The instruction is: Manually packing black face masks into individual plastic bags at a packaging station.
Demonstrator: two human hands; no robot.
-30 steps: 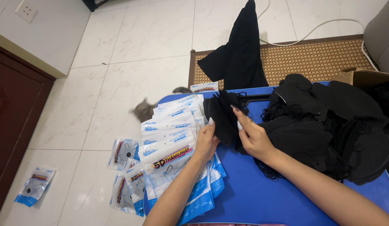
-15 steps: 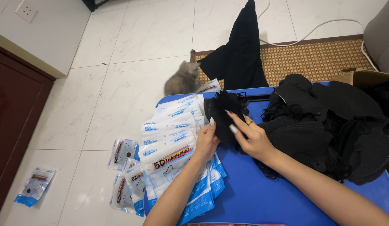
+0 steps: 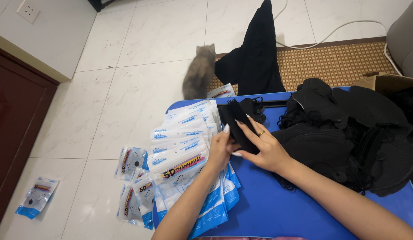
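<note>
You hold a small stack of black masks (image 3: 238,126) on the blue table (image 3: 277,209), between the fanned clear packets (image 3: 182,146) and the black mask heap (image 3: 348,129). Beyond lie white floor tiles (image 3: 126,89), a woven mat (image 3: 339,60) and a grey cat (image 3: 198,71). Your left hand (image 3: 220,151) and right hand (image 3: 264,149) both clasp the stack, forearms angled in from below.
</note>
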